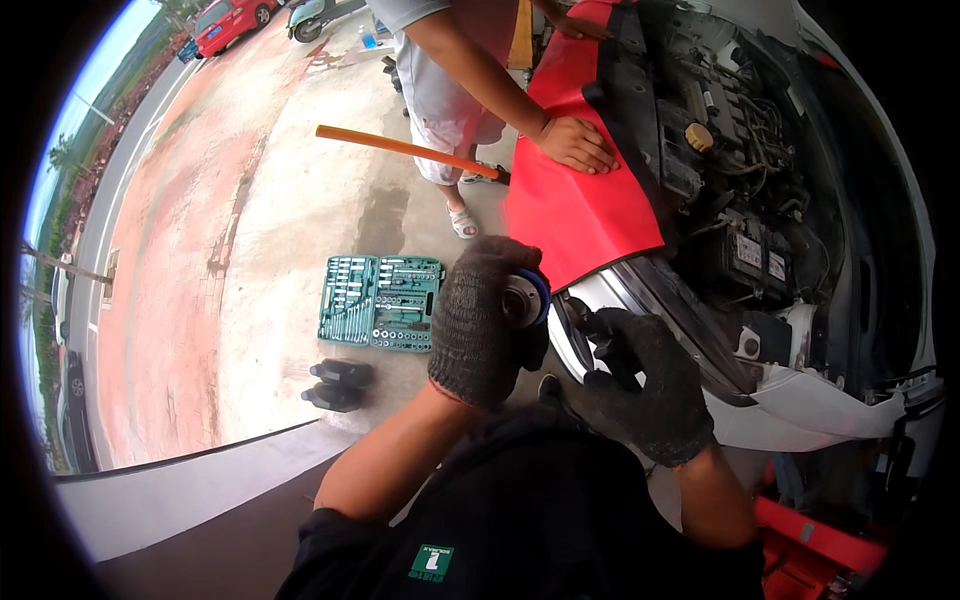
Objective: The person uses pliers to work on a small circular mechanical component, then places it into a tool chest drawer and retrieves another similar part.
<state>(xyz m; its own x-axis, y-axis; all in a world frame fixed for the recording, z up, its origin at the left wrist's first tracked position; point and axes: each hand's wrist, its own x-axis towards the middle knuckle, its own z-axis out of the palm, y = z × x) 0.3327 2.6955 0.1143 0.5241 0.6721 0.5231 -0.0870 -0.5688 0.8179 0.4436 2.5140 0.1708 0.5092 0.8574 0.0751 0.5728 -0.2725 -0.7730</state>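
My left hand (470, 325), in a dark knit work glove, is closed around a round part (522, 300) with a blue rim and a metallic, hollow-looking middle. Its open face is turned to the right. Just beside it, my right hand (650, 385) wears a matching glove, its fingers curled together. Something dark seems to be at those fingertips, but black on black hides what it is. Both hands are apart, in front of the white car's headlight corner (610, 295). A red fender cover (580, 225) drapes over the car's edge beyond them.
At right lies the open engine bay with a battery (755, 262) and a yellow cap (698, 137). A co-worker's hand (578, 146) rests on the cover. An orange pole (400, 147) slants nearby. On the ground are a green socket-set case (375, 300) and dark bottles (338, 385).
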